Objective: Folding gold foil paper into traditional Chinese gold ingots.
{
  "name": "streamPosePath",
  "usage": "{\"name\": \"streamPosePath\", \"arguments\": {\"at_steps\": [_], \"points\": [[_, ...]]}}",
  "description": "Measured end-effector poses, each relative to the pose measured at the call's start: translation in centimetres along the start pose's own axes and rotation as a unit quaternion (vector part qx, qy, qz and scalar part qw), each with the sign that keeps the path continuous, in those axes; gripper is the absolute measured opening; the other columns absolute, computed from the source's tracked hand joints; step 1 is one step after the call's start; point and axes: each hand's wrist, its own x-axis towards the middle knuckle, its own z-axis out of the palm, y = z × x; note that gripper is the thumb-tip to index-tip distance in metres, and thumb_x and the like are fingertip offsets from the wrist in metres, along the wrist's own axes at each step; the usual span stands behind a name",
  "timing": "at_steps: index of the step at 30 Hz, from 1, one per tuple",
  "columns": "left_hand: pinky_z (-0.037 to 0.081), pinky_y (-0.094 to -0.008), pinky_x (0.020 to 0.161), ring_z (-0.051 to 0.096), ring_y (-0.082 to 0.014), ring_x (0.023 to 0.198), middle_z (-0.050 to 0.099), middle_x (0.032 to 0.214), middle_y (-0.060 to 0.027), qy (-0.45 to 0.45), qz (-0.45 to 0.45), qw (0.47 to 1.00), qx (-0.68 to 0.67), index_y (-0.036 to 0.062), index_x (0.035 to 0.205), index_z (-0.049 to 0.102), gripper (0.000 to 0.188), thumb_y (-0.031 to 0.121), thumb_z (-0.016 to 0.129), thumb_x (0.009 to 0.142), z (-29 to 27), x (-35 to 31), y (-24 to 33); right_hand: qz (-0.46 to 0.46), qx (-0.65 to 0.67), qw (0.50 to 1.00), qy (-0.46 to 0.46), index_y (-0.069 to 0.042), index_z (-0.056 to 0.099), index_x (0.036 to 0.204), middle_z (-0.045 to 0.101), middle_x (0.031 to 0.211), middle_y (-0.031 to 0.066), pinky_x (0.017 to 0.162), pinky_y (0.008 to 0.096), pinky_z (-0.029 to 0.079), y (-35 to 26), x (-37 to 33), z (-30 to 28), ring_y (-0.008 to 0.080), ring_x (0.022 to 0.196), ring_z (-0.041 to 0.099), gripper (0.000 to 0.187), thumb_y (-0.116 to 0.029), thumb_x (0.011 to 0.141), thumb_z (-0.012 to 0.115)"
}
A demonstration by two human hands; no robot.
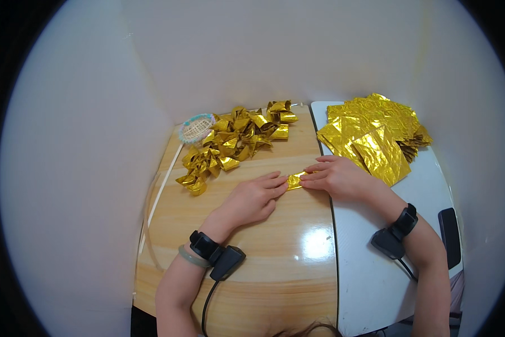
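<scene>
A small folded strip of shiny gold foil paper (296, 181) lies on the wooden tabletop in front of me. My left hand (252, 196) holds its left end down with fingers close together. From the other side, my right hand (336, 177) has its fingertips on the strip's right end, which they partly cover. Behind my left hand is a loose heap of folded gold foil pieces (230, 140). Beyond my right hand, flat sheets of gold foil paper (376, 132) lie in a fanned stack on the white surface.
A small round woven item with a pastel rim (197, 128) sits at the back left. On the right, a dark phone-like object (449, 238) rests on the white board (370, 286). Pale walls enclose the wooden tabletop (263, 286). Cabled black devices (227, 262) are strapped to both wrists.
</scene>
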Motion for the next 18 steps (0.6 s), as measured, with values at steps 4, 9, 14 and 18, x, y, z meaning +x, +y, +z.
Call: {"name": "streamPosePath", "arguments": {"at_steps": [4, 9, 14, 18], "points": [[0.043, -0.0352, 0.099, 0.047, -0.0242, 0.124, 0.052, 0.132, -0.0093, -0.002, -0.002, 0.999, -0.035, 0.0057, 0.123, 0.055, 0.043, 0.004, 0.049, 0.081, 0.2, -0.1, 0.1, 0.025, 0.001, 0.997, -0.079, -0.011, 0.061, 0.117, 0.061, 0.12, 0.0041, 0.099, 0.0387, 0.041, -0.3, 0.1, -0.4, 0.0208, 0.115, 0.054, 0.039, -0.012, 0.078, 0.055], [0.042, -0.0342, 0.1, 0.047, -0.024, 0.124, 0.053, 0.13, -0.0091, 0.02, -0.004, 0.997, -0.078, 0.0057, 0.122, 0.057, 0.037, 0.01, 0.054, 0.085, 0.6, -0.5, -0.7, 0.028, -0.006, 0.999, -0.029, -0.009, 0.062, 0.113, 0.062, 0.117, 0.0018, 0.091, 0.0355, 0.045, -0.4, -0.2, -0.3, 0.0231, 0.111, 0.056, 0.036, -0.012, 0.078, 0.056], [0.049, -0.0325, 0.089, 0.055, -0.0236, 0.114, 0.061, 0.118, -0.0059, 0.081, 0.007, 0.996, -0.037, 0.0056, 0.107, 0.066, 0.028, 0.014, 0.067, 0.08, 1.5, 0.0, -1.4, 0.056, 0.048, 0.997, -0.002, -0.009, 0.065, 0.108, 0.065, 0.109, 0.0023, 0.087, 0.036, 0.047, -0.7, -0.1, -0.2, 0.0233, 0.106, 0.058, 0.03, -0.015, 0.079, 0.06], [0.053, -0.0321, 0.076, 0.062, -0.0212, 0.096, 0.066, 0.107, -0.0046, 0.109, 0.051, 0.992, 0.037, 0.0069, 0.1, 0.068, 0.024, 0.011, 0.067, 0.077, 1.0, 1.0, -0.5, 0.099, 0.074, 0.991, 0.055, -0.009, 0.068, 0.095, 0.067, 0.089, 0.003, 0.072, 0.0339, 0.052, -1.3, 0.6, 0.5, 0.0207, 0.091, 0.062, 0.019, -0.018, 0.079, 0.064]]}}
